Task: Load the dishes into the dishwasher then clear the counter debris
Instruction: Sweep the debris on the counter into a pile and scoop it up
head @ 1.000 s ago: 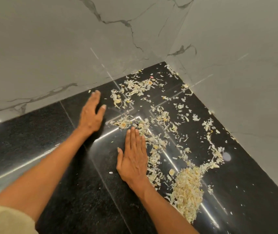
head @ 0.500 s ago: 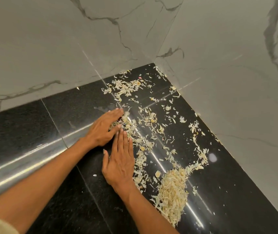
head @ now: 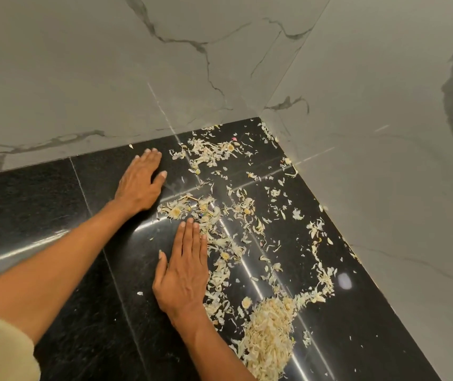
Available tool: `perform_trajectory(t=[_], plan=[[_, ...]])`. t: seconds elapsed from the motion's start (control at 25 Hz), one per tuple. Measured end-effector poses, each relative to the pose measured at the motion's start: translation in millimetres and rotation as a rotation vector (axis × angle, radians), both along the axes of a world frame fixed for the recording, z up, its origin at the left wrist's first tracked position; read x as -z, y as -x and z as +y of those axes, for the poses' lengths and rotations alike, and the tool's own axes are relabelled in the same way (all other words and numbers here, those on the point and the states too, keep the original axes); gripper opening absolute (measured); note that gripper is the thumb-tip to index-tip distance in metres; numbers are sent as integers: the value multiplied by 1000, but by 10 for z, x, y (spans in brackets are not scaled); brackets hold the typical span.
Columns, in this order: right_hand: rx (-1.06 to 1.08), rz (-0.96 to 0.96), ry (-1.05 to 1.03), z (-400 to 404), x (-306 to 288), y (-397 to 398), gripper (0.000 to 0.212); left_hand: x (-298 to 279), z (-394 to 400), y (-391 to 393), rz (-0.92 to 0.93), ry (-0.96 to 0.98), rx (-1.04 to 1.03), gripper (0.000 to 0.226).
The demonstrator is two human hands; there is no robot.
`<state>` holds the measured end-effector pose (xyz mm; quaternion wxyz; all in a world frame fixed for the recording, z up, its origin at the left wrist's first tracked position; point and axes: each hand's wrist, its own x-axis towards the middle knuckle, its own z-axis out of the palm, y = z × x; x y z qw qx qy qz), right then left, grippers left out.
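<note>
Both hands flat, fingers together: left hand (head: 140, 182), right hand (head: 184, 273). Sweep scraps (head: 214, 224) toward pile (head: 269, 334) (keep palms down).

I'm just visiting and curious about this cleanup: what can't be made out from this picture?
- Head view: the heap of pale shredded peelings is cut off by the bottom edge.
- The glossy black stone counter runs past the left and bottom edges.
- Whatever lies under the flat left hand and right hand is hidden by the palms.
- A tiny pink fleck near the corner is too small to identify.
- No dishwasher or dishes in frame.
</note>
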<state>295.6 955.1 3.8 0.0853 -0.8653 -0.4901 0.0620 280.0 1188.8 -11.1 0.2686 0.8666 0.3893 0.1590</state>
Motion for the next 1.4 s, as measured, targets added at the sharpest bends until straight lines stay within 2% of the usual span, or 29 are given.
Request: perform_trajectory(t=[0.12, 0.24, 0.44, 0.64, 0.72, 0.88, 0.96, 1.04, 1.16, 1.32, 1.4], plan=[[-1, -10, -3, -6, 3, -11, 69, -57, -416, 3, -75, 40, 172, 65], [-24, -29, 4, -26, -7, -34, 67, -124, -707, 93, -277, 152, 258, 62], [-299, -28, 64, 216, -83, -31, 66, -49, -572, 379, -446, 143, -128, 53], [-496, -37, 116, 395, -54, -27, 66, -76, -543, 334, -538, 247, -234, 50], [-465, -58, 117, 361, -63, -293, 65, -79, -539, 342, -519, 226, -210, 51], [-200, -160, 95, 345, -79, -668, 62, -60, -566, 339, -472, 197, -175, 52], [-223, -114, 81, 348, -132, -466, 62, -60, -572, 327, -464, 183, -166, 53], [-351, -39, 80, 267, -148, -99, 66, -66, -567, 334, -474, 186, -168, 53], [-448, -36, 110, 86, -55, 233, 67, -71, -566, 345, -489, 206, -167, 51], [-363, -99, 87, 27, -22, -59, 61, -70, -559, 347, -456, 194, -155, 52], [-227, -106, 90, -35, -13, -299, 60, -68, -555, 359, -445, 196, -145, 54]])
